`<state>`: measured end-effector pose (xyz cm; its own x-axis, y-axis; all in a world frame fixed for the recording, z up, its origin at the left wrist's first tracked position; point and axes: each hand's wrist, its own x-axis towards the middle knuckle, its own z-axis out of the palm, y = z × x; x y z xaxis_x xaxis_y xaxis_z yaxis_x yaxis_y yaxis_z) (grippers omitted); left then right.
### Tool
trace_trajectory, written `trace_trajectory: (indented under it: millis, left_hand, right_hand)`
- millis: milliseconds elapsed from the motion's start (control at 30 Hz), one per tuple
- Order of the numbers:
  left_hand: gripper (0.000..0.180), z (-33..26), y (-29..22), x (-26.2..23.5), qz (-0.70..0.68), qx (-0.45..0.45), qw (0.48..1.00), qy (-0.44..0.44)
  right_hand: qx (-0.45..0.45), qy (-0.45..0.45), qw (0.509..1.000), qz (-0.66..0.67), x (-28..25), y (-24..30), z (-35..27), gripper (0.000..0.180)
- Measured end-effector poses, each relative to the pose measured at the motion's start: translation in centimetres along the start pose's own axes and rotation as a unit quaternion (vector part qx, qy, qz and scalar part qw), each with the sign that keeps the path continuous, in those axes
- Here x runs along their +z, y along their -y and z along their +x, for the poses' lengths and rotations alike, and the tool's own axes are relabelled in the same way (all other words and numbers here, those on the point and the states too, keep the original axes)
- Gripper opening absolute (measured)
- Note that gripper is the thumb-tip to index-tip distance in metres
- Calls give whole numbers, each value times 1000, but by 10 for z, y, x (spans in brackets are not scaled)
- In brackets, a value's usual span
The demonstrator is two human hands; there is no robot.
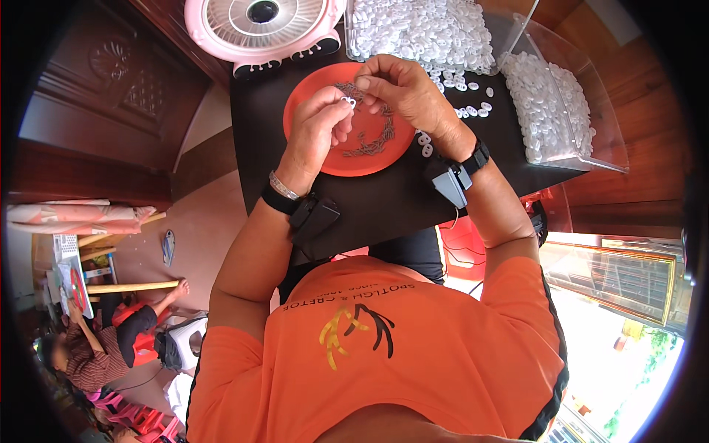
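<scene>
Over an orange-red round plate (314, 151), my left hand (314, 129) pinches a small white oval plastic piece with two holes (348, 101) between thumb and fingertips. My right hand (410, 92) is just beyond it to the right, thumb and forefinger closed together; what they hold, if anything, is too small to make out. The two hands are close but apart. Many small grey metal pieces, which look like screws (385, 133), lie in a curved heap on the plate. Loose white oval pieces (473, 111) are scattered on the dark table right of my right hand.
A clear bin heaped with white oval pieces (421, 29) stands at the back, and another clear container (550, 111) of them is at the right. A pink fan (262, 29) sits at the back left of the black table (354, 207). Another person (103, 354) sits far left.
</scene>
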<state>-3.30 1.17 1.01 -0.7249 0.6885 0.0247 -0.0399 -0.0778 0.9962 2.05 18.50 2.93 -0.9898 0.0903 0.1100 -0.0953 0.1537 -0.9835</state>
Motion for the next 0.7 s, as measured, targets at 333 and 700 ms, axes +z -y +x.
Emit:
trace_trajectory:
  millis: [333,700]
  left_hand:
    - [19,0,1,3,7,11,1000,6]
    - [14,0,7,4,-33,28,999,-6]
  right_hand:
    - [7,28,998,55,5,-4,1,27]
    - [-12,22,999,29,13,-7,0,25]
